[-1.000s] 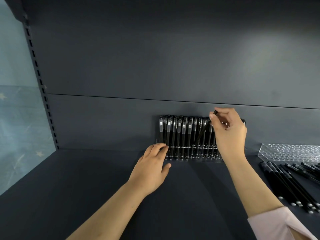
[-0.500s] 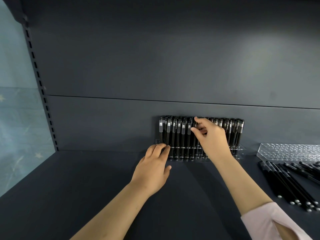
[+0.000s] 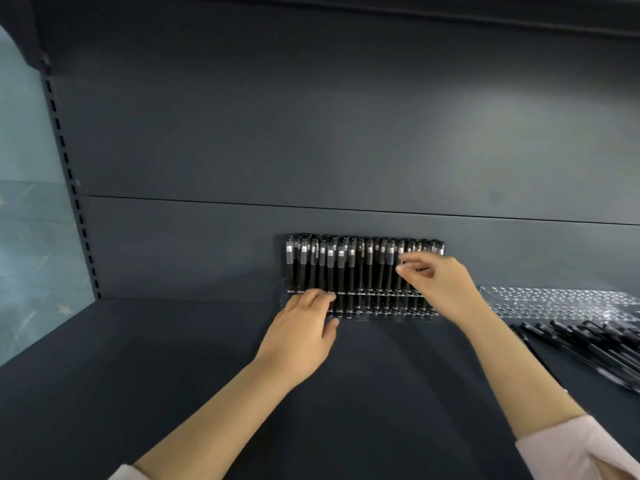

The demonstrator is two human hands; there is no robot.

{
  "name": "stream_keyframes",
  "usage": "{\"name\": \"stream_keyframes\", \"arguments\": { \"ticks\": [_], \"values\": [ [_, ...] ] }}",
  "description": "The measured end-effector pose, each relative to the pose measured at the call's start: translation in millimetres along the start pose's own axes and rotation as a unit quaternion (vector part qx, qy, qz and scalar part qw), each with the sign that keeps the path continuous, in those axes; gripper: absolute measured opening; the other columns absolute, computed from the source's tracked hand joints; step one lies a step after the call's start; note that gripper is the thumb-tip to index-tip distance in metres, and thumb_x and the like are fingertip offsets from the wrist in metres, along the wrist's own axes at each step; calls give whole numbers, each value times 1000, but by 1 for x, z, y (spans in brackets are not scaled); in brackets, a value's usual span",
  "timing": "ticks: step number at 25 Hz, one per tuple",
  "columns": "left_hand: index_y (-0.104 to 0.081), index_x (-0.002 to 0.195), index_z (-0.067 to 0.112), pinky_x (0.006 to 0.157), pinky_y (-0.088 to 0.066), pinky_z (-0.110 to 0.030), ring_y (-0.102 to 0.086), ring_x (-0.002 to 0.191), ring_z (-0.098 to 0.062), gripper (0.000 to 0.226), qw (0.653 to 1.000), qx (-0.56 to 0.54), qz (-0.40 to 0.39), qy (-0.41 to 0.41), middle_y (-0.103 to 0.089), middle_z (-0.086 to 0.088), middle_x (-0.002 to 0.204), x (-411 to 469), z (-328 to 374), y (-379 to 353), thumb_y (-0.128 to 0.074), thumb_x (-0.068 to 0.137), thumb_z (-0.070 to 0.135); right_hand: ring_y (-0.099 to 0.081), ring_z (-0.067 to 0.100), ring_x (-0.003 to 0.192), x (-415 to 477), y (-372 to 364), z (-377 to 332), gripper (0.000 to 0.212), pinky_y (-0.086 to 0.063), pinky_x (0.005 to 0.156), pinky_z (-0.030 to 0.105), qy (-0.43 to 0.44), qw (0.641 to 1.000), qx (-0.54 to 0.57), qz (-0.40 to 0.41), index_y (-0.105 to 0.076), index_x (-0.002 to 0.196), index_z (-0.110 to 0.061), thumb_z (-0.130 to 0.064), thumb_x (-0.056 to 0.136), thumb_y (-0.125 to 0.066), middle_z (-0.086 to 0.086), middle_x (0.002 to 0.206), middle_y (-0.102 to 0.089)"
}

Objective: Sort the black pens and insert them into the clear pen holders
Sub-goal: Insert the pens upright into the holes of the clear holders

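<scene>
The black pens (image 3: 349,268) stand upright in the clear pen holder (image 3: 381,315), just ahead of my fingers. My left hand (image 3: 301,337) presses its front-left edge, fingers straight. My right hand (image 3: 440,285) curls at the right-end pens; I cannot tell if it grips one. I'd brace the holder and seat each pen straight down.

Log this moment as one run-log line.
left hand rests on filled pen holder front | right hand at right end of upright pens, grip unclear | loose pens and empty holder at right
</scene>
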State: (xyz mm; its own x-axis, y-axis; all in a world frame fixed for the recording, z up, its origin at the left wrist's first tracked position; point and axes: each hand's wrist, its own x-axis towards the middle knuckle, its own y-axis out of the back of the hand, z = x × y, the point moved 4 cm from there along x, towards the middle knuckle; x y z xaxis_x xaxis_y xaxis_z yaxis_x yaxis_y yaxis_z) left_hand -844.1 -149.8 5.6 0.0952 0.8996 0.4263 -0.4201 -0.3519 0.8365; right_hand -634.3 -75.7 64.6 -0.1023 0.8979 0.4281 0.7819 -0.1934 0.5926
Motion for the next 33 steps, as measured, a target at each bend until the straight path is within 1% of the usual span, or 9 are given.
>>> {"name": "stream_keyframes", "arguments": {
  "ticks": [2,5,8,10,13,16,19,27,33],
  "values": [
    [-42,142,24,105,-42,-32,-42,130,-10,43,999,-48,-18,14,-46,10,140,2,33,-17,-43,101,36,-63,7,86,-9,32,32,17,-43,83,22,-18,999,-33,-6,-71,103,-22,-29,87,-69,-7,93,-70],
    [-48,136,23,98,-47,-32,-51,118,-11,40,992,-105,-57,51,-52,8,131,9,88,-54,-47,99,37,-65,17,87,-28,80,90,7,-38,78,22,-62,994,-90,5,-73,91,-19,-24,86,-70,-1,88,-71],
    [-46,139,18,101,-45,-34,-49,123,-16,47,983,-125,-99,87,-49,3,136,20,140,-90,-47,99,41,-66,18,82,-41,115,138,7,-43,76,25,-99,987,-127,-16,-71,81,-21,-21,87,-68,1,85,-72],
    [-42,142,15,105,-41,-36,-42,129,-20,54,981,-104,-122,105,-46,0,141,29,172,-111,-45,98,45,-66,15,82,-45,128,165,8,-53,78,34,-107,984,-132,-49,-72,83,-23,-22,88,-66,-2,88,-73],
    [-37,144,12,109,-34,-38,-35,133,-26,70,980,-49,-138,138,-43,-5,144,38,205,-130,-44,93,59,-69,15,84,-46,129,188,12,-59,77,38,-101,989,-72,-86,-72,92,-20,-18,92,-60,-2,94,-72],
    [-29,146,9,110,-27,-41,-29,137,-31,92,972,-8,-148,180,-35,-9,148,43,228,-141,-44,84,74,-70,19,83,-46,124,193,19,-60,70,27,-122,985,49,-114,-68,103,-11,-9,97,-50,7,93,-70],
    [-23,149,8,109,-27,-41,-27,137,-31,101,965,20,-150,216,-31,-10,149,46,237,-148,-50,79,76,-68,21,85,-45,121,193,25,-58,69,23,-135,973,110,-152,-63,111,-10,-5,101,-40,10,93,-70],
    [-31,142,6,109,-30,-39,-30,134,-32,81,948,26,-169,268,-32,-12,143,57,236,-152,-63,84,53,-65,23,82,-32,132,207,24,-55,70,26,-174,966,172,-82,-62,109,-8,-11,102,-39,10,94,-69],
    [-32,141,1,106,-37,-40,-35,133,-34,70,950,14,-187,250,-37,-16,143,57,230,-152,-57,93,46,-66,22,91,-34,122,206,22,-56,80,31,-163,968,158,-106,-64,104,-16,-13,100,-42,7,99,-67]
  ]
}}
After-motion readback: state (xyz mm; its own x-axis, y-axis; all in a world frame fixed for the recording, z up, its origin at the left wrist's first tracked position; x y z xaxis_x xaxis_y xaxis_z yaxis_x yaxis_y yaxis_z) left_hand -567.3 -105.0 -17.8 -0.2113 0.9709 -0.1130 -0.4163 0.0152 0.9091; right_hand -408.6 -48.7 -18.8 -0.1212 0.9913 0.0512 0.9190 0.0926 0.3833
